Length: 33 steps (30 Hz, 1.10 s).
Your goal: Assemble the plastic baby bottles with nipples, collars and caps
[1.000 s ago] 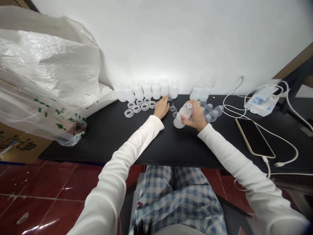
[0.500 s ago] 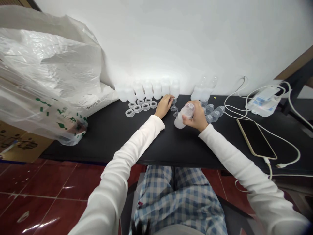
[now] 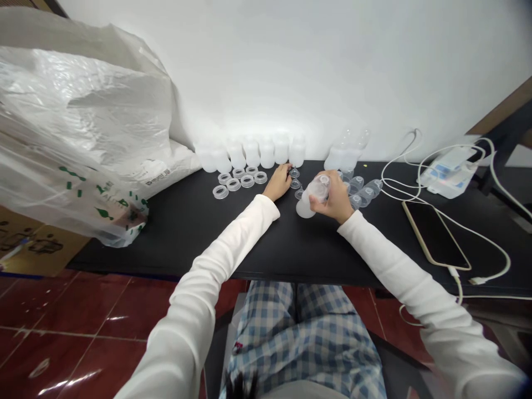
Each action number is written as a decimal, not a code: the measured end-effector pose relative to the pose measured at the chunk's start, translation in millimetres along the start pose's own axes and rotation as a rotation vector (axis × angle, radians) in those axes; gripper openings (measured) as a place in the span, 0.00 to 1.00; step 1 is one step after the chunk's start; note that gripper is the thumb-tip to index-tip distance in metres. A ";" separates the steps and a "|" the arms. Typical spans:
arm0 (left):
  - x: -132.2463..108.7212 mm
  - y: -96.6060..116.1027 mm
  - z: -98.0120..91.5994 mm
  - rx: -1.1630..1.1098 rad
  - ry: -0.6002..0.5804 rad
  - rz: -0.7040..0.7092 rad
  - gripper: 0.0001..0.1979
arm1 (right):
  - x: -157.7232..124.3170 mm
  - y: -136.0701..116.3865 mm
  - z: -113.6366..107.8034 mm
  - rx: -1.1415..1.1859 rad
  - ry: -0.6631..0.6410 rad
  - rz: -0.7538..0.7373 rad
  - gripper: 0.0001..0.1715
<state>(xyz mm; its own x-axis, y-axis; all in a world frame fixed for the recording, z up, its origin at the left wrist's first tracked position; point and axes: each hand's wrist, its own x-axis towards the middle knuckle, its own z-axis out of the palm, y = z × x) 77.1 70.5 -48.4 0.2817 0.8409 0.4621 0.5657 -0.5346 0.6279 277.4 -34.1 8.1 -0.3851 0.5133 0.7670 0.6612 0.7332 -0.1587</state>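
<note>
My right hand (image 3: 334,199) is closed round a clear plastic bottle (image 3: 311,197), held tilted with its base resting on the black table (image 3: 208,227). My left hand (image 3: 278,183) lies on the table just left of it, fingers curled beside small clear silicone teats (image 3: 295,178); whether it pinches one I cannot tell. Several white bottles (image 3: 253,152) stand in a row against the wall behind. Several clear screw rings (image 3: 239,182) lie left of my left hand. Clear caps (image 3: 363,191) lie to the right of my right hand.
A large plastic bag (image 3: 78,122) fills the table's left end. At the right lie a phone (image 3: 434,233), white cables (image 3: 477,244) and a white charger unit (image 3: 449,172). Two clear bottles (image 3: 347,152) stand by the wall. My checked trousers and red floor tiles show below.
My left hand has drawn back slightly from the row of bottles toward the teats. The right hand and its bottle have stayed almost still.
</note>
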 end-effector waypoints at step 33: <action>-54.3 38.1 -34.8 -0.102 0.130 0.097 0.12 | 4.8 -9.0 6.3 0.005 0.036 0.029 0.24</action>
<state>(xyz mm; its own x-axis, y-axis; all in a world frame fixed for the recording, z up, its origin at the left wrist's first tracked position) 56.4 1.5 -27.7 0.2249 0.7708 0.5960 0.4572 -0.6237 0.6341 265.6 -35.4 9.3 -0.3422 0.5181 0.7839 0.6688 0.7203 -0.1841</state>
